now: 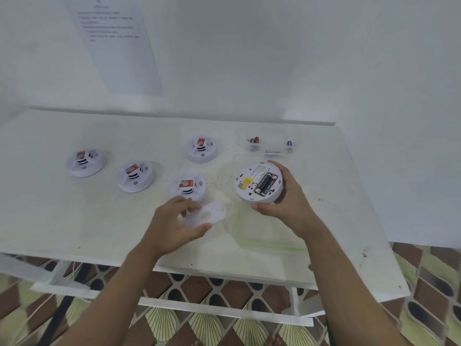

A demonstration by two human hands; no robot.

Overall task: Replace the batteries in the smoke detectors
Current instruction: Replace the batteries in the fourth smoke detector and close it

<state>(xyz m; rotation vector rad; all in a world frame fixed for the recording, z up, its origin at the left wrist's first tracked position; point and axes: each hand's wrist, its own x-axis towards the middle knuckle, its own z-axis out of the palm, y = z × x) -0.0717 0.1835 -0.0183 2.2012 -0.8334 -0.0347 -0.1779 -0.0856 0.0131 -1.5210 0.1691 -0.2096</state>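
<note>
In the head view, the right hand (284,201) grips the opened smoke detector (259,183) by its rim, underside up and tilted toward the person, with two black batteries (265,184) lying side by side in the bay, their long axes running from lower left to upper right. The left hand (174,226) pinches the white backplate (208,216) low over the table (74,221), just left of the detector. It is therefore the nearer free-able hand, and would probably have to drop the plate before prying the cells out rightward.
</note>
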